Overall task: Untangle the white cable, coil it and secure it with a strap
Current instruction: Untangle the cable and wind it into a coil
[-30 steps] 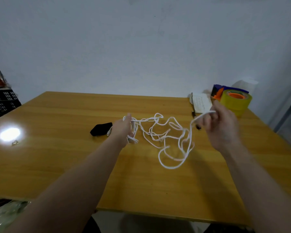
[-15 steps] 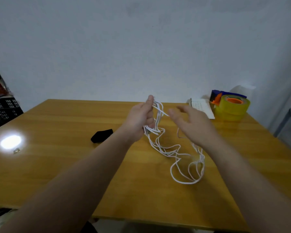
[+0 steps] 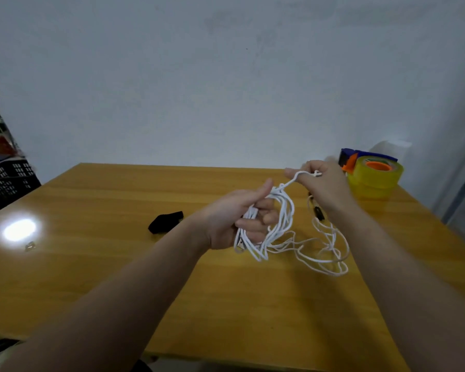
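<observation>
Room: a plain pale wall (image 3: 226, 89) is filling the upper half of the view; a dark perforated crate (image 3: 8, 181) is showing at the left edge, cut off by the frame.
Desk: a wooden desk (image 3: 105, 277) is carrying a bright light reflection at its left; its near edge is partly running out of view.
Arms: both bare forearms are reaching in from the bottom corners, cropped there.
Left hand: the left hand (image 3: 234, 218) is closing around a bundle of loops, thumb up, fingers curled through them.
Right hand: the right hand (image 3: 322, 183) is pinching one strand near its fingertips, held above and behind the left; the exact grip is hard to make out.
White cable (image 3: 279, 224): gathered loops are sitting in the left hand, with looser tangled turns trailing down to the desk under the right wrist.
Tape roll (image 3: 373, 178): a yellow roll in a blue and orange dispenser is standing at the far right corner, partly hidden by the right hand.
Black item (image 3: 165, 222): a small dark piece is lying left of the hands; its identity is unclear.
</observation>
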Demonstrator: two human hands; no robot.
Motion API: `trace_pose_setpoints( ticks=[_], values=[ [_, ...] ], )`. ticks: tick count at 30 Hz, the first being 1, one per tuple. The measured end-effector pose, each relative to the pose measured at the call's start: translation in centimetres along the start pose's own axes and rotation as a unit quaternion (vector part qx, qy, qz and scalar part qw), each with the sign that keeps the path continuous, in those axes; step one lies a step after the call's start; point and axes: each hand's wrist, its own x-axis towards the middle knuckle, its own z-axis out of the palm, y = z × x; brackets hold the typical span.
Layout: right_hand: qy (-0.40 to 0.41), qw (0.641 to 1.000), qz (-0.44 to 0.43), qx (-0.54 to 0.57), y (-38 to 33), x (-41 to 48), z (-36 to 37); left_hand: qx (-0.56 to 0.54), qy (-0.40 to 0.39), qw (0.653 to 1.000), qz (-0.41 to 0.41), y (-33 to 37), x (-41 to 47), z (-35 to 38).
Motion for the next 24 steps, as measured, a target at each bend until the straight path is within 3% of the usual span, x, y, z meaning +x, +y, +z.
trace_pose_setpoints(
  ticks=[2, 4, 7, 10, 11, 13, 16, 19, 22, 24],
  values=[
    [0.049, 0.998, 0.033, -0.007, 0.5, 0.7, -0.2, 0.028, 0.004, 1.0, 0.003, 0.2, -0.1, 0.3],
    [0.049, 0.991, 0.051, -0.112, 1.2, 1.0, -0.3, 0.043, 0.02, 0.999, 0.018, 0.3, -0.3, 0.5],
    [-0.078, 0.922, 0.044, -0.377, 1.9, 0.4, 0.4, 0.054, 0.019, 0.998, 0.036, 0.2, -0.4, 1.7],
    [-0.214, 0.843, -0.039, -0.493, 2.0, -0.8, 1.7, -0.033, 0.044, 0.994, 0.097, 0.3, 0.1, 2.5],
    [-0.224, 0.84, -0.074, -0.489, 1.8, -1.2, 2.0, -0.078, 0.052, 0.988, 0.12, 0.5, 0.3, 2.4],
    [-0.224, 0.877, -0.105, -0.413, 2.0, -2.1, 2.1, -0.126, 0.083, 0.976, 0.159, 1.1, 0.4, 1.7],
    [-0.238, 0.932, -0.082, -0.26, 3.6, -3.7, 1.8, -0.123, 0.174, 0.952, 0.22, 3.0, 0.4, -0.1],
    [-0.231, 0.953, -0.07, -0.185, 5.4, -4.8, 1.3, -0.108, 0.235, 0.933, 0.25, 4.2, 0.3, -1.7],
    [-0.253, 0.919, -0.115, -0.28, 5.6, -5.4, 0.7, -0.124, 0.258, 0.921, 0.263, 3.8, 0.7, -2.3],
    [-0.289, 0.837, -0.165, -0.434, 4.9, -5.7, 0.6, -0.153, 0.263, 0.909, 0.285, 3.4, 1.5, -2.7]
  ],
)
